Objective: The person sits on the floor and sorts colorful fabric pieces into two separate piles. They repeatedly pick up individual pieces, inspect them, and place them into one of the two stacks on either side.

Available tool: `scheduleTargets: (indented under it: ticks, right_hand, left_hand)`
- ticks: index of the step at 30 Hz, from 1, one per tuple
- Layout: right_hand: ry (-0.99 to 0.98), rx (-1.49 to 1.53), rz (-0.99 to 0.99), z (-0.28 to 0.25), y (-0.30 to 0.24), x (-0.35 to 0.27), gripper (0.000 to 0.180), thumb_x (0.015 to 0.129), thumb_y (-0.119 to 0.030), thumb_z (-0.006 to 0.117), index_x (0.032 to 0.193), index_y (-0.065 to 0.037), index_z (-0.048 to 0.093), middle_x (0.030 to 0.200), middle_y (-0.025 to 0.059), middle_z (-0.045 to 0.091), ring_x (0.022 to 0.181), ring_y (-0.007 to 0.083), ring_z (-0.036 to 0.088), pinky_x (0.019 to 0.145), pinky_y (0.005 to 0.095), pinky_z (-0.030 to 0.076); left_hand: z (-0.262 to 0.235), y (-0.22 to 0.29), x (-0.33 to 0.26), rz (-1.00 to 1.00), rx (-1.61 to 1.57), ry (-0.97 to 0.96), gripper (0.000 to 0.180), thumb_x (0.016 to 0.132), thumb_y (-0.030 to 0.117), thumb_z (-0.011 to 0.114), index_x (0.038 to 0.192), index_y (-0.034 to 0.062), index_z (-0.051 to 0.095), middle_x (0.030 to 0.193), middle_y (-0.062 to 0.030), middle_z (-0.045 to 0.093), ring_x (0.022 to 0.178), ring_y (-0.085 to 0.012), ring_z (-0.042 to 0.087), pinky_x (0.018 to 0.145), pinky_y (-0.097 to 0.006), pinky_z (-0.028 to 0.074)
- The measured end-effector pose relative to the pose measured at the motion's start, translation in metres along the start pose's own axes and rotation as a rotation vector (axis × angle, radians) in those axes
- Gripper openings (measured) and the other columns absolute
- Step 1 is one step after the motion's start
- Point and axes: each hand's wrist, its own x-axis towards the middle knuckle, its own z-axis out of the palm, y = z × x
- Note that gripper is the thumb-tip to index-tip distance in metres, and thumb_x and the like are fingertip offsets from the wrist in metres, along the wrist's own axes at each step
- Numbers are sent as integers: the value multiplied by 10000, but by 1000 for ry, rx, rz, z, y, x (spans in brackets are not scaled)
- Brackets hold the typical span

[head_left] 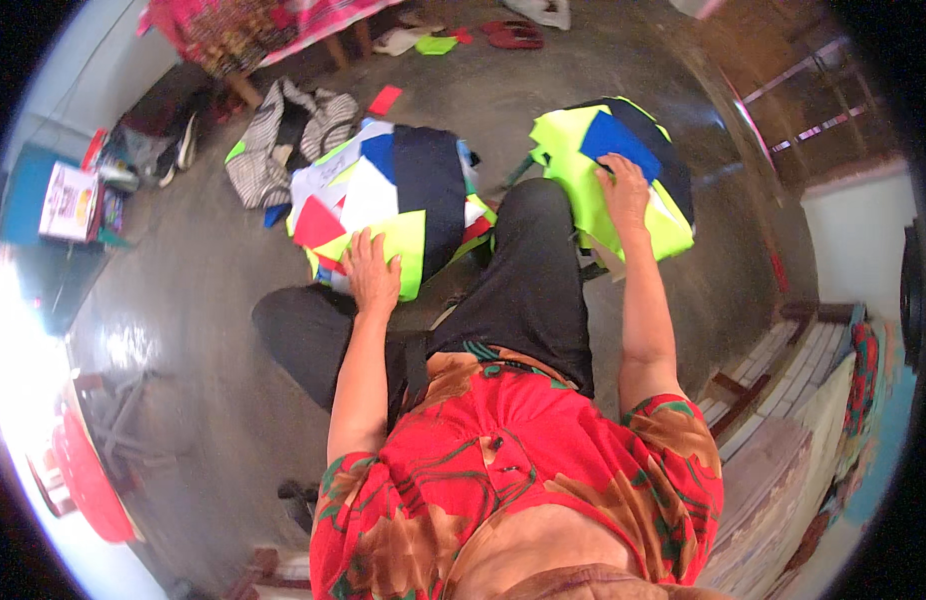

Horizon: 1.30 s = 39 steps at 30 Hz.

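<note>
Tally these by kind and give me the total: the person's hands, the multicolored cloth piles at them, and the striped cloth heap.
Hands: 2 (left hand, right hand)
Multicolored cloth piles: 2 (left pile, right pile)
Striped cloth heap: 1
Total: 5

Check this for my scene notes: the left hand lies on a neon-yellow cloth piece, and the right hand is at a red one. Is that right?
Not quite. The head view shows the right hand at a blue cloth piece, not red. The left hand does lie on a neon-yellow cloth piece.
</note>
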Motion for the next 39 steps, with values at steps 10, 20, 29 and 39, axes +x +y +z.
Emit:
scheduleTargets:
  ticks: [10, 20, 29, 39]
  right_hand:
    - [90, 16, 46, 2, -2, 9, 78, 860, -147, 569, 922, -99, 564, 935, 73, 599, 907, 307, 565, 743, 405, 469]
    - [-278, 1120, 331, 31, -139, -19, 90, 937, -95, 489, 959, -61, 569, 859, -18, 529, 839, 96, 486, 800, 247, 408]
    - [-679, 1104, 106, 68, -195, -59, 47, 927, -69, 511, 936, -28, 533, 792, -18, 505, 728, 70, 460, 657, 225, 404]
    - [-770, 1166, 114, 76, -195, -60, 105, 917, -109, 543, 947, -11, 565, 825, 10, 583, 779, 81, 526, 711, 251, 447]
  left_hand:
    - [1, 0, -1, -7, -24, 17, 497, 802, 237, 656, 1235, 65, 484, 1375, -124, 378, 1326, -310, 285, 1074, -517, 225]
    - [-1, -1, 0, 4, -46, 57, 500, 794, 237, 659, 1230, 63, 487, 1342, -135, 401, 1297, -320, 329, 1057, -527, 240]
    - [-9, 4, -3, -28, -640, 55, 414, 876, 316, 576, 1173, 31, 534, 1135, -167, 578, 1120, -341, 514, 946, -413, 387]
    - [-14, 45, -8, 106, -758, -129, 827, 611, 375, 800, 1269, 16, 450, 1179, -189, 559, 1091, -334, 542, 953, -392, 413]
